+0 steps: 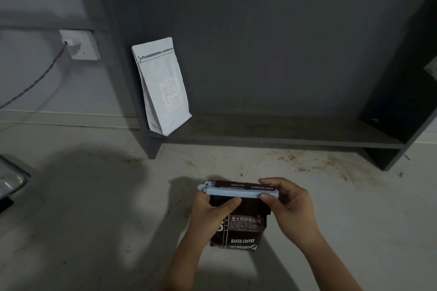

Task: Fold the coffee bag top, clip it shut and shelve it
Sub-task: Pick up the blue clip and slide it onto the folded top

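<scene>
Right hand fingers (272,197): closely pinched on the right end of the clip, thumb on the near face, the other fingers curled over the far side of the folded top.
Right hand (292,205): sat to the right of the bag, forearm running off the lower edge of view.
Left hand fingers (230,203): closed on the bag just below the clip, thumb pressed across the near face; the rest were hidden behind the bag.
Left hand (208,215): held the bag's left side, near the clip's hinged end.
Clip (233,191): pale blue bar, lay level across the folded top, its hinge poking out past the bag's left edge. Whether it had latched fully at the right end could not be told.
Coffee bag (241,231): dark brown with white print, stood upright on the counter between both hands, top folded over and caught under the clip.
Counter (94,196): pale grey, with brown specks and smears scattered toward the shelf.
Shelf (283,132): dark grey unit standing on the counter beyond the bag, well apart from the hands.
White bag (163,85): stood upright at the left end of the shelf, leaning a little.
Wall socket (80,45): white, on the wall left of the shelf, with a plug and cable trailing down to the left.
Metal tray (9,177): only a corner showed at the far left edge.
</scene>
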